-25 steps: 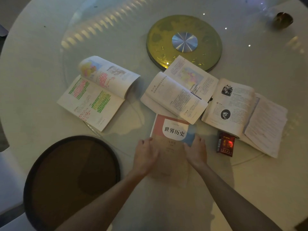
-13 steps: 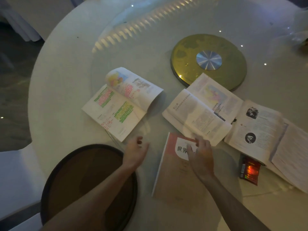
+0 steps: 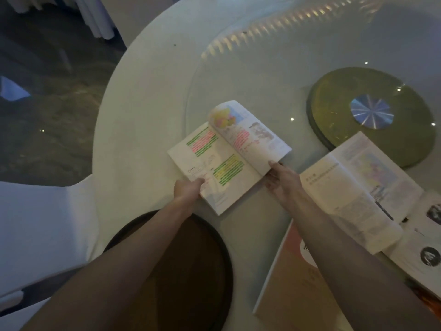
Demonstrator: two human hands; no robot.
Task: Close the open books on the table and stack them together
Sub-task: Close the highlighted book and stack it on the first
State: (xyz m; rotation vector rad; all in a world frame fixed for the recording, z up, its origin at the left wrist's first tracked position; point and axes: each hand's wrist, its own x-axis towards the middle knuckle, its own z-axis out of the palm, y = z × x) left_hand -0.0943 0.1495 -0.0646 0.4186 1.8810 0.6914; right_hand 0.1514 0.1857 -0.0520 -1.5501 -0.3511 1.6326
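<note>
An open book with green, yellow and pink highlighted text (image 3: pixel 226 154) lies on the round white table (image 3: pixel 143 111). My left hand (image 3: pixel 188 191) grips its near left edge, thumb on the page. My right hand (image 3: pixel 280 181) holds the near corner of its raised right half, fingers under the pages. A closed book with a pink and orange cover (image 3: pixel 293 287) lies at the bottom right, partly under my right forearm. To the right lies a second open book (image 3: pixel 358 185), and a third open book (image 3: pixel 427 247) shows at the right edge.
A dark round tray (image 3: pixel 202 278) sits at the near table edge under my left forearm. A gold disc with a silver centre (image 3: pixel 372 115) lies under the glass turntable at the right. A white-covered chair (image 3: pixel 35 235) stands at the left.
Both hands left the closed pink book and moved up and left to the highlighted open book, taking hold of its two sides. The view has swung left.
</note>
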